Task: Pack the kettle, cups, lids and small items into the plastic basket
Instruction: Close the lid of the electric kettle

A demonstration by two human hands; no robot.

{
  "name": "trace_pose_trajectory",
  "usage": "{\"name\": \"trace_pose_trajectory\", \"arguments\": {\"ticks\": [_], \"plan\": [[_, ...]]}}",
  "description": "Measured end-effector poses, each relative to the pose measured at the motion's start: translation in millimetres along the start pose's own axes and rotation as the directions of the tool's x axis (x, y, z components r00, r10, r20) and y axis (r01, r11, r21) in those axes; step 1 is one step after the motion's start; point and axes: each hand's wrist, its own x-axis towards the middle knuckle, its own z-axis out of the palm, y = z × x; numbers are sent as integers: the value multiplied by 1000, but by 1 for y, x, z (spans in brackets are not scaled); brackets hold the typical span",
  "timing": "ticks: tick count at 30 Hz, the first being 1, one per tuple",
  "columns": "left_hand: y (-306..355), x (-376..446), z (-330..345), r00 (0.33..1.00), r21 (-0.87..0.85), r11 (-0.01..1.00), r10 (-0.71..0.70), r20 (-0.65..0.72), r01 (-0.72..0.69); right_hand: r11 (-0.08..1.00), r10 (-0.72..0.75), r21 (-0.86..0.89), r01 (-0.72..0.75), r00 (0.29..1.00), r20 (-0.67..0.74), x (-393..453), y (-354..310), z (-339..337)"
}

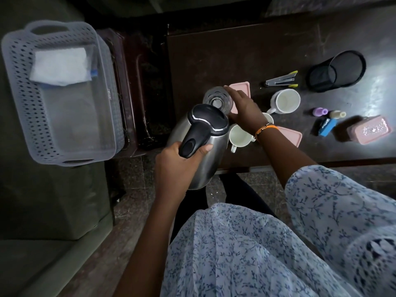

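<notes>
Kettle [199, 144]: steel, rigid, likely weighty, smooth-sided; best held by its black handle, where my left hand [177, 166] is wrapped, lifting it at the bench [235, 50] edge. Right hand [244, 108] just beyond the kettle, fingers extended over a glass [216, 99]; fragile. Basket [19, 99] well left of the kettle.

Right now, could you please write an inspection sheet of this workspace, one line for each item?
Surface: dark table, scuffed, dimly lit.
Job's things: steel kettle lifted at the table's near edge; glass; white cups; pink lids; plastic basket on the left, holding a white cloth.
Clutter: stapler, mesh pen holder, small bottles, blue packet, pink box.
Grippers: left hand grips the kettle handle; right hand reaches over the glass, grip unclear.
Cables: nothing seen.
Surroundings: tiled floor, dark stand beside the basket.
</notes>
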Motion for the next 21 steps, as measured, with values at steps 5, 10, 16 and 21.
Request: {"name": "trace_pose_trajectory", "arguments": {"ticks": [5,10,16,21], "plan": [[2,5,3,1000,4,1000,3,15,-3,1000,11,6,-11,1000,4,-3,2,1],[6,7,6,999,47,999,-13,34,12,1000,3,16,-3,1000,1,-3,3,0],[12,10,6,999,47,999,-27,44,25,1000,-15,-3,15,1000,14,-1,4,-3],[13,13,4,999,59,998,-30,41,28,1000,-11,-7,11,1000,16,-1,5,-2]]}}
